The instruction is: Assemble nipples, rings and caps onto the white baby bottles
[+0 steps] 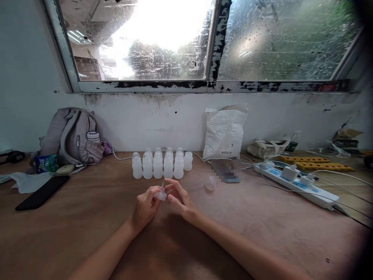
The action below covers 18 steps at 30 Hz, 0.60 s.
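Observation:
My left hand [146, 204] pinches the rim of a clear plastic cap with a pointed nozzle [161, 194], its tip upward. Close on the other side is my right hand [181, 199], its fingers curved and apart around the cap; whether a fingertip touches it I cannot tell. Just beyond the hands stand small white translucent bottles [157, 168] in rows, most topped with clear domed covers. At their right end one bottle [188, 161] shows no dome. A small clear plastic cup-like piece [210, 184] rests on the table to the right.
On the left are a grey backpack [71, 136], a black phone [42, 193] and a blue-green packet [46, 163]. A white padded bag [225, 132] leans against the wall. A power strip [297, 186] with cables and yellow strips [317, 163] occupy the right side.

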Available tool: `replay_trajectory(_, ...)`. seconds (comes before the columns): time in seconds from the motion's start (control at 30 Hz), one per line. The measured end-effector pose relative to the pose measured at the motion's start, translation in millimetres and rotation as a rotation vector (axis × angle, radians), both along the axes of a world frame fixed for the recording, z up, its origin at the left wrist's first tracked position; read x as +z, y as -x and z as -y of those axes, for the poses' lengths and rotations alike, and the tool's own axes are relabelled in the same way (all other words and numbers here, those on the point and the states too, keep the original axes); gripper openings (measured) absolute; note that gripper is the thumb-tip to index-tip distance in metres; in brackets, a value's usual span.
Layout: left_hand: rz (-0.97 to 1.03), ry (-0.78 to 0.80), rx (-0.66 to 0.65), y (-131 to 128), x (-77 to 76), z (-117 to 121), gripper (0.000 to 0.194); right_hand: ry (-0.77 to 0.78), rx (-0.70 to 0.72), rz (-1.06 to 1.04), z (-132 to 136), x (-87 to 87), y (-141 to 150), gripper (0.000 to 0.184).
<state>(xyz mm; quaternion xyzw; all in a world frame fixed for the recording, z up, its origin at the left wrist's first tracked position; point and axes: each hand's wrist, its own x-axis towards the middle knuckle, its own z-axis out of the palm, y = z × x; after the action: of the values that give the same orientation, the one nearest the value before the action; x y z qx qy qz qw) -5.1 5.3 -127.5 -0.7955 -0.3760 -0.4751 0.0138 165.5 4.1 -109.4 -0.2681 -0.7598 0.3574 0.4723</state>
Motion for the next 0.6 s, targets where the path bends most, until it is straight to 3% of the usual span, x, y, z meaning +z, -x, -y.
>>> replay_trajectory(0.43, -0.015, 0.029, -0.024, -1.1, -2.4, -1.4, 0.016, 0.108, 0.037, -0.003, -2.2, 0.6, 2.8, 0.047)
replay_trajectory(0.6, 0.046, 0.220, 0.073, -4.4, -1.3, -1.4, 0.012, 0.132, -0.038, 0.008, -0.5, -1.3, 5.2, 0.044)
